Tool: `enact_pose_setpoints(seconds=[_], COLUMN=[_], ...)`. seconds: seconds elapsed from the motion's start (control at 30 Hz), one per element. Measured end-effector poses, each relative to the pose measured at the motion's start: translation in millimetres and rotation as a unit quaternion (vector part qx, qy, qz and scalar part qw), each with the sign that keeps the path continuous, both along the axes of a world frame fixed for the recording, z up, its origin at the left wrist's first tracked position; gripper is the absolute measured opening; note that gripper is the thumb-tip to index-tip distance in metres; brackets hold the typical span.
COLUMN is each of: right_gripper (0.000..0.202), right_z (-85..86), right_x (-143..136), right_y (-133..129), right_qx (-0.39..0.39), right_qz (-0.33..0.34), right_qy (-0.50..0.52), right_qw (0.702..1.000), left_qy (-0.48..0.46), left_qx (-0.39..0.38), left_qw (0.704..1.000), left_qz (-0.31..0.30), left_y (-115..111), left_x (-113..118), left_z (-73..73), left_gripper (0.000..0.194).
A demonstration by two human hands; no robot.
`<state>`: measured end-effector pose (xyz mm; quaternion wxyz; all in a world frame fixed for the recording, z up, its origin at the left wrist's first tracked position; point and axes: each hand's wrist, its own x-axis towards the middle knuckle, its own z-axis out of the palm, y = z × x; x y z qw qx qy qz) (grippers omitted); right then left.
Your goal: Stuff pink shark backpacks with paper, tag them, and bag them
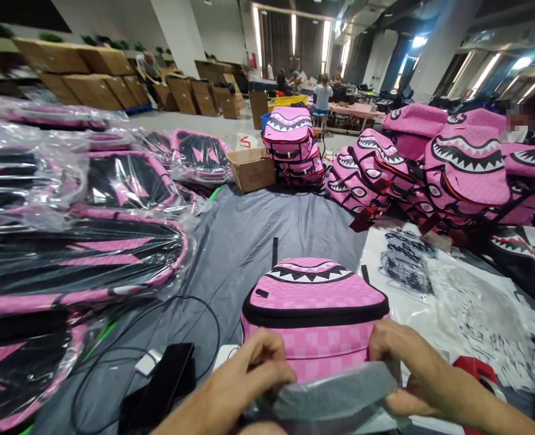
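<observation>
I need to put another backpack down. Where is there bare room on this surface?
The open patch is the grey sheet, between the bagged backpacks on the left and the pink backpack both hands grip. Farther back, a cardboard box and a backpack stack border it. The right is crowded: piled backpacks and paper tags. Cables clutter the near left.

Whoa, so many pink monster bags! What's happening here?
A person has both hands on a pink backpack with a toothy shark mouth, lying on a dark sheet. The left hand and right hand grip its near end, where a clear plastic bag sits at the edge. Bagged backpacks are stacked on the left; unbagged ones are piled on the right.
</observation>
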<state>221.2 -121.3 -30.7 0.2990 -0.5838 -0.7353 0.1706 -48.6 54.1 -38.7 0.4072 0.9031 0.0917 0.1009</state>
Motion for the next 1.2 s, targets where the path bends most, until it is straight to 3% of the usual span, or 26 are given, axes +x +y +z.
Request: enact_pose_setpoints(seconds=[0.1,0.17,0.23,0.3,0.37,0.47,0.6,0.7,0.77,0.87,1.03,1.1,1.2], right_gripper=[0.02,0.018,0.016,0.017,0.019,0.024,0.03,0.031,0.03,0.026,0.019,0.026,0.045], right_z=[6.6,9.9,11.2,9.7,5.3,-5.3,-20.3,-24.8,-21.9,-8.7,28.1,42.0,51.6], right_x=[11,16,17,18,19,20,17,11,8,6,12,15,16], right_y=[4,3,0,-6,-13,-21,-24,-22,-16,0,38,46,47], right_qx=[-0.058,-0.079,-0.098,-0.108,-0.099,-0.076,-0.028,0.001,0.007,-0.02,-0.088,-0.103,-0.132], right_qz=[0.019,0.037,0.042,0.042,0.041,0.026,0.006,-0.003,-0.009,-0.007,-0.002,0.007,0.013], right_qy=[0.01,0.018,0.024,0.027,0.026,0.017,0.009,0.015,0.028,0.061,0.112,0.133,0.185], right_qw=[0.998,0.996,0.994,0.993,0.994,0.997,1.0,1.0,1.0,0.998,0.99,0.986,0.974], left_qy=[0.085,0.123,0.126,0.09,0.051,-0.01,-0.094,-0.177,-0.123,0.022,0.1,0.107,0.086], left_qx=[-0.075,-0.069,-0.004,0.105,0.2,0.26,0.187,0.115,0.076,-0.017,-0.206,-0.227,-0.183], left_qw=[0.99,0.98,0.975,0.974,0.967,0.962,0.978,0.977,0.989,0.999,0.971,0.966,0.979], left_qz=[-0.084,-0.143,-0.181,-0.18,-0.151,-0.08,-0.014,0.013,0.01,-0.028,-0.061,-0.056,-0.027], left_y=[26,33,30,20,7,-10,-25,-31,-29,-9,45,56,54], left_x=[13,21,26,25,23,19,15,10,7,8,25,31,37], left_z=[25.1,40.3,50.8,53.6,46.4,18.0,-26.6,-36.5,-26.7,2.1,51.3,67.4,80.5], left_gripper=[0.024,0.014,0.007,0.007,0.01,0.004,0.007,0.014,0.015,0.022,0.05,0.051,0.05])
